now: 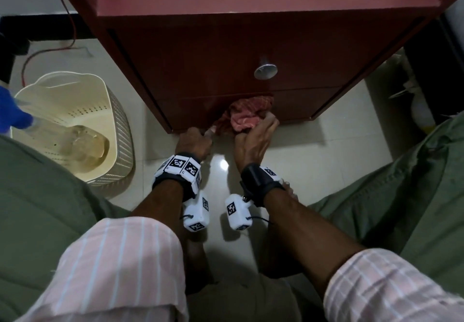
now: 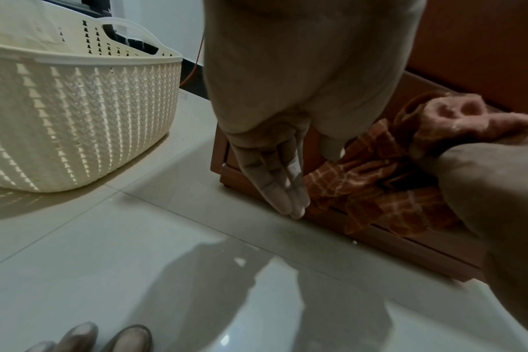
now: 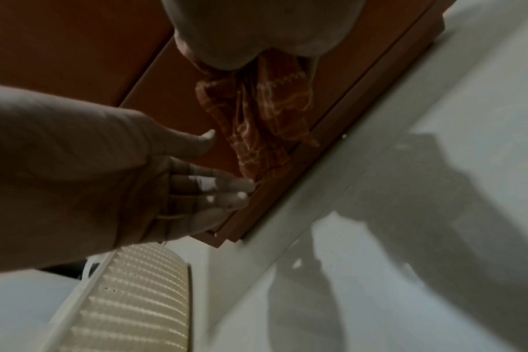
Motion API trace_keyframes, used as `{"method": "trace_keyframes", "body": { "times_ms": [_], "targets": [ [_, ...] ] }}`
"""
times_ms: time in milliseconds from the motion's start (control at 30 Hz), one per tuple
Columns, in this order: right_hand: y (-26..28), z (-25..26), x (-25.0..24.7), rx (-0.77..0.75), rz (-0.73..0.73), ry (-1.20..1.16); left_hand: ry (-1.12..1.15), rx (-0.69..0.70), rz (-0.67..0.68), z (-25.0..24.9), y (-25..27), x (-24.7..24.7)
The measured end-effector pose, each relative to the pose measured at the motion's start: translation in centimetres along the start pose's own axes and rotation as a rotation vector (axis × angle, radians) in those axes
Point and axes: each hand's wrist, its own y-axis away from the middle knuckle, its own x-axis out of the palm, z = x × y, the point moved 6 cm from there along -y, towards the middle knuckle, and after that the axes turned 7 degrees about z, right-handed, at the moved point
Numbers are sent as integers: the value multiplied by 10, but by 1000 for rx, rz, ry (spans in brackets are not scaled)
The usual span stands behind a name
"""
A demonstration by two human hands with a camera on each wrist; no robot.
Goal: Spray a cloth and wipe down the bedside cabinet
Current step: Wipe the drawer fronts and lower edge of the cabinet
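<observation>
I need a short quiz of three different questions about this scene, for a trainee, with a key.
1. True or false: the right hand grips the cloth.
2. Which part of the cabinet does the cloth touch: A top, B knob, C bottom panel?
3. Fill in: the basket stands on the floor to the ____ of the cabinet.

Key: 1 true; 2 C; 3 left.

Colours, patterns:
Cloth (image 1: 247, 114) red-orange w/ pale check; cabinet (image 1: 226, 53) red-brown; basket (image 1: 75, 126) cream, woven texture; sleeves (image 1: 120, 266) pink, white-striped.

Bunched orange checked cloth (image 1: 247, 117) pressed against red-brown cabinet's (image 1: 226, 53) base.
</observation>
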Motion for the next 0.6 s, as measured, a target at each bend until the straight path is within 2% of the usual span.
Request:
{"method": "trace_keyframes", "body": {
  "times_ms": [100,233,367,500,567,600],
  "targets": [
    [2,-10,2,203,-42,-151,-2,-5,36,-1,4,2],
    [-12,-17,17,268,138,-174,6,9,3,-9,15,-3],
    [-27,-20,12,304,130,-84,-20,-1,16,-6,16,1],
    [-38,-27,13,511,173,-150,-48,2,34,-5,17,2],
    [-38,-31,15,637,284,-339,-52,-2,34,-4,16,1],
    [-35,-35,19,724,388,-547,-53,-7,30,-4,17,-1]
  ]
}}
